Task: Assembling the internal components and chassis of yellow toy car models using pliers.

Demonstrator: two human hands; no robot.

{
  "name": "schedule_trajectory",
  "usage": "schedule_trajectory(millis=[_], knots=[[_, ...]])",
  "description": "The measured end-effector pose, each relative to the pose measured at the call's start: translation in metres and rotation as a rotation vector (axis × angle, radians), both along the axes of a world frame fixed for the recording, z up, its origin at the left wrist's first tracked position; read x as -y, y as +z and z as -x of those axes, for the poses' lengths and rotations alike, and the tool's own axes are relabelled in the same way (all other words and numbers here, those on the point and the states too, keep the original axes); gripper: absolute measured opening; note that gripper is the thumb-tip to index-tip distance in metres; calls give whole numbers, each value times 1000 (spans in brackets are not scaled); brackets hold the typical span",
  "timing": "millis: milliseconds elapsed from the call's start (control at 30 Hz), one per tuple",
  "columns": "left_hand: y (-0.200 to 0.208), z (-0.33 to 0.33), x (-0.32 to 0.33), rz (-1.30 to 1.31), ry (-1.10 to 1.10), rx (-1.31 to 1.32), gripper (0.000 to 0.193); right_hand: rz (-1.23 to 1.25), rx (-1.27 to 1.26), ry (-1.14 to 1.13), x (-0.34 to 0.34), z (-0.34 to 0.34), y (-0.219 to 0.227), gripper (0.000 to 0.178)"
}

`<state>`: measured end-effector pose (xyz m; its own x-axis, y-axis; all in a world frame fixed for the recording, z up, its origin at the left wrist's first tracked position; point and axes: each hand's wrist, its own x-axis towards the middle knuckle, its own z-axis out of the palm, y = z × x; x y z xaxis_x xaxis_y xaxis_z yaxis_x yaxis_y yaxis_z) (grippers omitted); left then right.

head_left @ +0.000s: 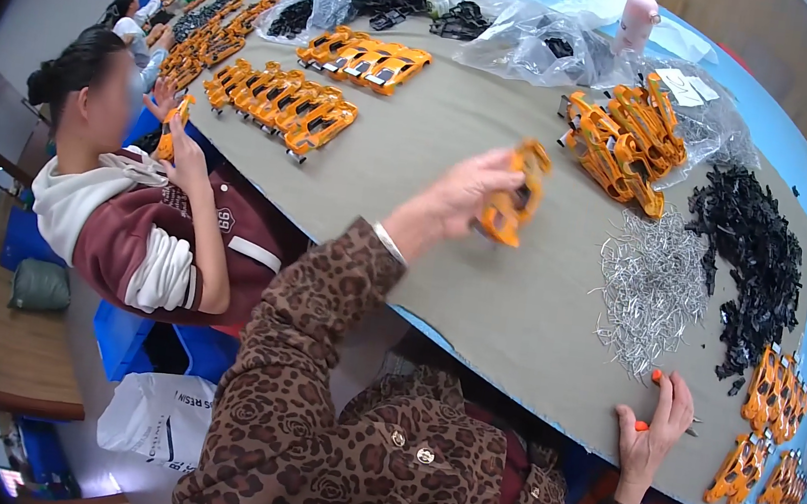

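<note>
Your table [479, 292] is crowded on every side of what you hold, so most of the risk lies in what sits near your hands. Beyond your raised left hand [466, 197], the stack of orange frames [629, 139] is loosely heaped; a swing of that hand could topple it. The left hand is clenched around one orange frame [516, 195], held up off the table, seemingly by one end, so it could twist or slip. Between your two hands, the heap of metal clips [652, 283] lies loose and could scatter or prick you. Your right hand [654, 429] rests on the table edge, fingers closed on a small orange-handled tool [652, 378]; I judge it could roll off the near edge if let go.
</note>
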<state>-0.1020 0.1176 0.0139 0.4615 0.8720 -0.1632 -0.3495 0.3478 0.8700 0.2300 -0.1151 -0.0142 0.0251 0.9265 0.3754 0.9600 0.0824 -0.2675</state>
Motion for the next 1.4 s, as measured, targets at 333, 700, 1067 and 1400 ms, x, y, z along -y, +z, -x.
schedule_trajectory(millis=[333, 700, 1067, 1400], knots=[[-25, 64, -110, -1055, 384, -1882, 46, -9, -18, 6, 3, 1, -2, 61], [-35, 112, -139, -971, 471, -2197, 45, -15, -25, -13, 3, -2, 0, 56], [10, -25, -86, -1655, 486, -1308, 32, -74, -41, -15, 2, -5, 6, 55], [11, -141, -63, -1900, 156, -1345, 24, -120, -55, -27, 10, -6, 9, 54]])
